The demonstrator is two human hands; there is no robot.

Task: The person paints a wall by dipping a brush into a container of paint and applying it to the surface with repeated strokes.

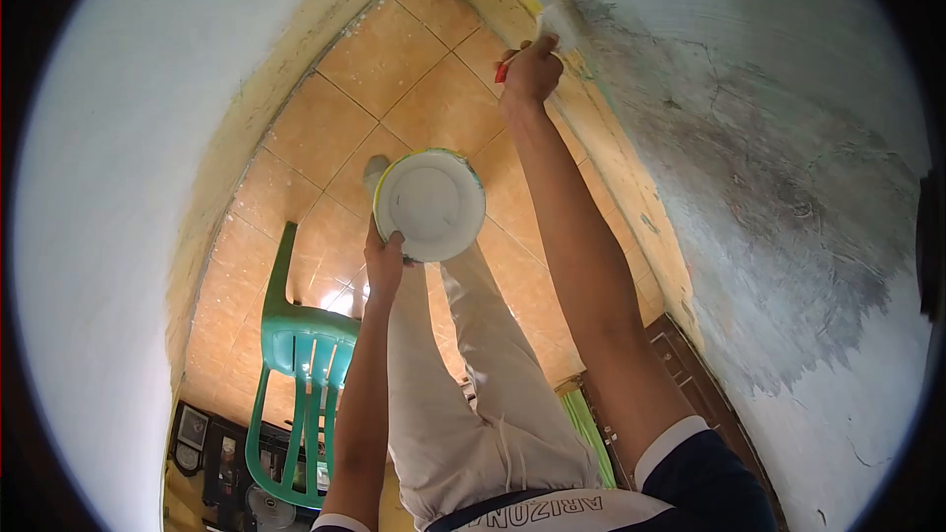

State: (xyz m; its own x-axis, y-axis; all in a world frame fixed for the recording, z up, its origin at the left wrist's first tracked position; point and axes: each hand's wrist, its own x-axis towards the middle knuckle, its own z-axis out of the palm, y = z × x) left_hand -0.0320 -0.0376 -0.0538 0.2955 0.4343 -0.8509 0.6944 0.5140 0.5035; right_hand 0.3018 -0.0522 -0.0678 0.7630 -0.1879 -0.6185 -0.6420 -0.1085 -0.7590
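My left hand point(384, 263) grips the near rim of a round paint tub point(481, 189), thumb over the edge, holding it in front of my legs. White paint point(429, 205) lies inside, and yellow and green smears mark the tub's outer edge. Stretched far forward, my right hand point(533, 72) is closed around a paintbrush point(559, 28). The brush's red handle end sticks out on the left of the fist. Its pale head is at the lower part of the right wall point(709, 118), apparently against it. Grey, patchy, wet-looking areas cover that wall.
A green plastic chair point(310, 340) stands at my left. Orange floor tiles point(345, 69) run to the corner, spotted with paint by the left wall point(118, 187). Behind me are a fan point(271, 507), dark furniture, a brown door point(680, 365) and a green curtain point(586, 424).
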